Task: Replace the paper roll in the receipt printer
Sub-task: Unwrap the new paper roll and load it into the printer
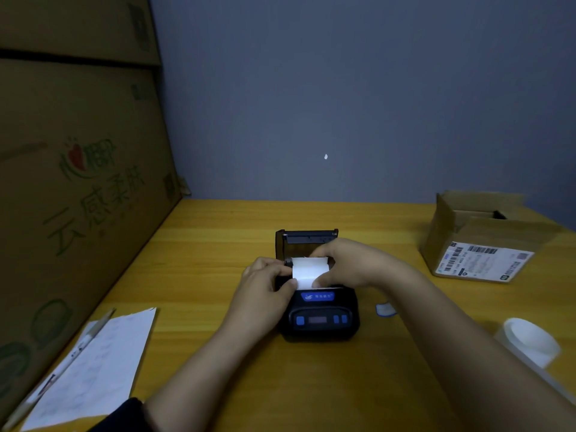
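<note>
A small black receipt printer (321, 319) with blue buttons sits mid-table, its lid (307, 241) standing open at the back. A white paper roll (310, 272) lies in the open bay, with a strip of paper drawn forward over the front edge. My left hand (268, 282) pinches the strip's left edge by the printer's left side. My right hand (349, 263) reaches over the bay and grips the roll's right end and the strip. The bay's inside is mostly hidden by both hands.
Large cardboard boxes (78, 182) wall off the left side. An open small carton (480, 241) stands at the back right. A white roll in clear wrap (530, 341) lies at the right. Printed sheets and a pen (93, 366) lie at the front left. A small blue-edged sticker (385, 309) lies beside the printer.
</note>
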